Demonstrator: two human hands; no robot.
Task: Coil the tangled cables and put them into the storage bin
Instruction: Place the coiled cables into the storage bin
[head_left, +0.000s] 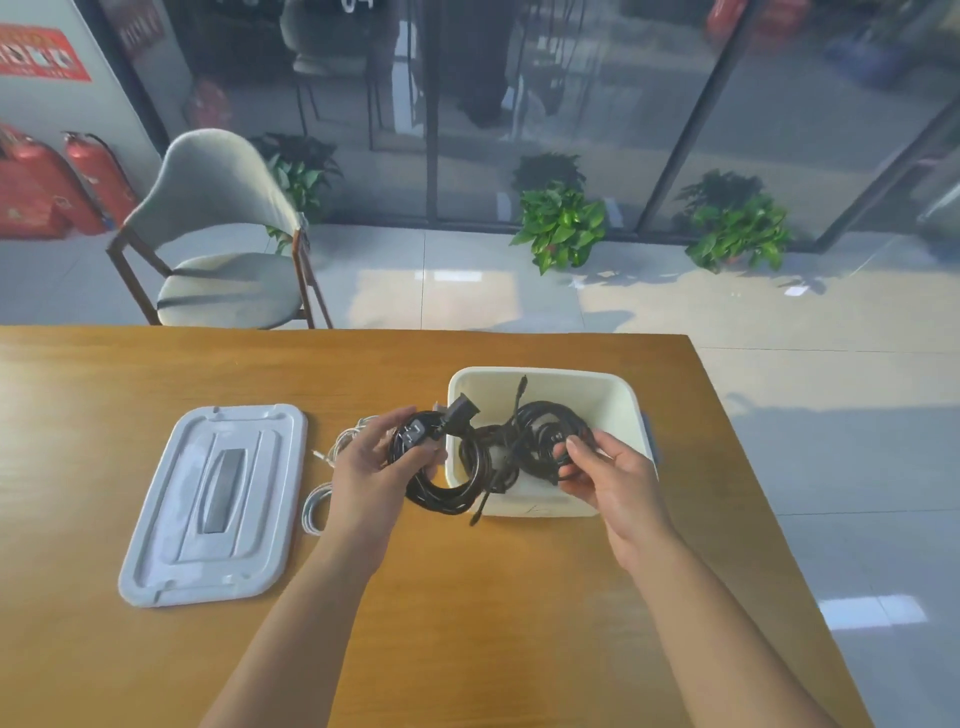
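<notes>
A view from above of a wooden worktop (467, 597) with two bare forearms reaching forward from the bottom edge. The left hand (371, 470) is curled around one side of a bundle of black cables (441, 488), fingers and thumb closed on a loop; a chunky black plug (460, 410) sticks up just above the thumb. The right hand (605, 470) grips the other side of the cables, its fingers pinched on a round black coil (545, 436), thumb on top. The two hands are apart, with the dark cable mass stretched between them. Part of that mass hangs over the near left wall of a cream-white storage bin (618, 400), and the right-hand coil sits over the bin's open mouth; a thin cable end with a small connector (480, 512) dangles down in front of the bin's near wall. The bin stands right of centre on the worktop. To the left lies its pale grey lid (213, 504), flat, well apart from the bin. Between lid and left hand, light grey cables (317, 506) lie loose on the worktop, partly hidden by the left wrist. Beyond the worktop are a grey padded chair (223, 244), potted green plants (561, 228) on a tiled floor, and red fire extinguishers (88, 182) at far left.
</notes>
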